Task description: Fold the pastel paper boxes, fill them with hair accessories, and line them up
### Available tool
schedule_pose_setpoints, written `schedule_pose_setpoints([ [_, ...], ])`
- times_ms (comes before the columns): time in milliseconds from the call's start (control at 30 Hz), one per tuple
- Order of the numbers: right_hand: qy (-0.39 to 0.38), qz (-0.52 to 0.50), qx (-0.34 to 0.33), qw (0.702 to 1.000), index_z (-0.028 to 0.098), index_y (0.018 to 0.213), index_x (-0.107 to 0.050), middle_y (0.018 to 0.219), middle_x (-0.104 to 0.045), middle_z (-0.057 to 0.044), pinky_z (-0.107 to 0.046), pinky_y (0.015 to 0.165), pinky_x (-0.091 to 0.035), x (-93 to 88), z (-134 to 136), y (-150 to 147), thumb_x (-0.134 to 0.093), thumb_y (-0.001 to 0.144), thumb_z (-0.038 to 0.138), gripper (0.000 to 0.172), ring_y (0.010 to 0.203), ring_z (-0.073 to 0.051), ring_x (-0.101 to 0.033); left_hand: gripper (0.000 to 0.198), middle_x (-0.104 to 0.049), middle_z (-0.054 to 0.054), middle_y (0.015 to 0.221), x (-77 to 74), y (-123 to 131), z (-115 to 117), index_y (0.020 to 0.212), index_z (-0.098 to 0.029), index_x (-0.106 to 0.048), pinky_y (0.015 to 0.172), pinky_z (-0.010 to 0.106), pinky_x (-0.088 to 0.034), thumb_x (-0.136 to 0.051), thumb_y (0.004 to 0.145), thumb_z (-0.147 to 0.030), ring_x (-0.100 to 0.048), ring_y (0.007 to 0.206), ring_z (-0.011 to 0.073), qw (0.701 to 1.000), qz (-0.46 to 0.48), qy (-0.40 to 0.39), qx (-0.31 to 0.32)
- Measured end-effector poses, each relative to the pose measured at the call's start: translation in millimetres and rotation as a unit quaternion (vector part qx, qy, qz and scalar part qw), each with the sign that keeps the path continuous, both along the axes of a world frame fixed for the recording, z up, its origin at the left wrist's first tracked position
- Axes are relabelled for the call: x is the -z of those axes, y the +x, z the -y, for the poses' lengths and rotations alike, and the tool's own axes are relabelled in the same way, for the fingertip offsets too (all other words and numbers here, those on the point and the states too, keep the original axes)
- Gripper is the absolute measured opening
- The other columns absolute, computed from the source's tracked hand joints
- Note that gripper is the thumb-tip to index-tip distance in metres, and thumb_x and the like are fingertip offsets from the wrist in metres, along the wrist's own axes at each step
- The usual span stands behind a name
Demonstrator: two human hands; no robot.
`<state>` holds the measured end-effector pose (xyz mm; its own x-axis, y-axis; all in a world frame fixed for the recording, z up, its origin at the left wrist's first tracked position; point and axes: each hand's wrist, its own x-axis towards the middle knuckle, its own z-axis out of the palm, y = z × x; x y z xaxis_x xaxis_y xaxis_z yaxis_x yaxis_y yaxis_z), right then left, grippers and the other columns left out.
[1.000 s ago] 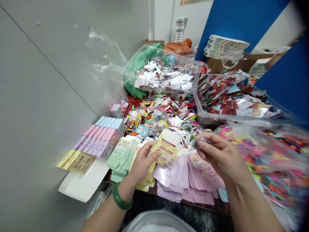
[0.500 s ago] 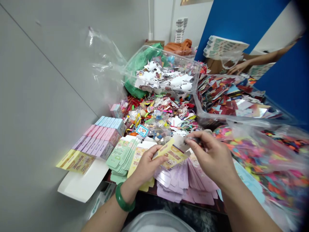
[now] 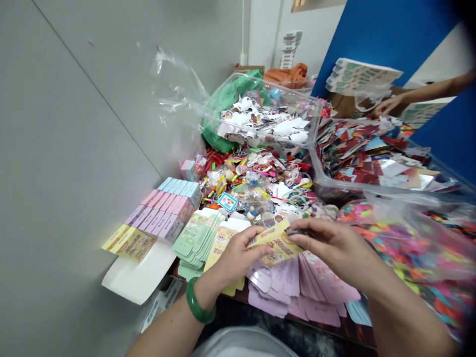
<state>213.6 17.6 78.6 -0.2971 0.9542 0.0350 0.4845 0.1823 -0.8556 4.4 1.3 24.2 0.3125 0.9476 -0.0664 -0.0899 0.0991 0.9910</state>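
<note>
A small yellow printed box (image 3: 277, 244) is gripped by my left hand (image 3: 238, 253), thumb on its near face and fingers behind. My right hand (image 3: 323, 243) is closed at the box's right end, pinching a small dark item (image 3: 295, 231) at the opening; its kind is too small to make out. Beneath my hands lie flat box blanks in fanned stacks: green blanks (image 3: 197, 238), yellow blanks (image 3: 220, 240), purple blanks (image 3: 273, 285) and pink blanks (image 3: 323, 282). Beyond the box spreads a heap of small mixed trinkets (image 3: 256, 181).
Finished-looking boxes (image 3: 159, 208) stand in coloured rows at left on a white card tray (image 3: 139, 277). A clear bin (image 3: 316, 119) holds white cut-outs; another to its right holds shiny cards (image 3: 372, 153). Bagged colourful pieces (image 3: 405, 238) lie at right. Another person's arm (image 3: 427, 91) reaches in behind.
My right hand has brought the small dark item down against the box's open end. The yellow box has tilted slightly, and the whole view has shifted so things appear further right.
</note>
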Motion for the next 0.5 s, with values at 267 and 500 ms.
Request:
schedule_pose_setpoints([
  [267, 0.077, 0.089, 0.024, 0.993, 0.023, 0.098, -0.072, 0.091, -0.071, -0.004, -0.033, 0.071, -0.052, -0.3, -4.4, 2.8, -0.062, 0.082, 0.032, 0.020, 0.081, -0.021, -0.066, 0.022, -0.064, 0.002, 0.094, -4.9, -1.5, -2.0, 0.100, -0.018, -0.065, 0.080, 0.025, -0.043, -0.068, 0.078, -0.022, -0.057, 0.090, 0.0180, 0.999, -0.045, 0.023, 0.014],
  [500, 0.167, 0.052, 0.032, 0.984, 0.025, 0.092, -0.074, 0.092, -0.070, -0.004, -0.028, 0.062, -0.051, 3.5, -2.9, -1.5, -0.062, 0.084, 0.031, 0.015, 0.077, -0.018, -0.065, 0.025, -0.061, 0.001, 0.095, -0.5, -3.4, -3.7, 0.104, -0.018, -0.062, 0.077, 0.024, -0.045, -0.068, 0.081, -0.027, -0.057, 0.088, 0.0158, 1.000, 0.009, 0.006, 0.014],
])
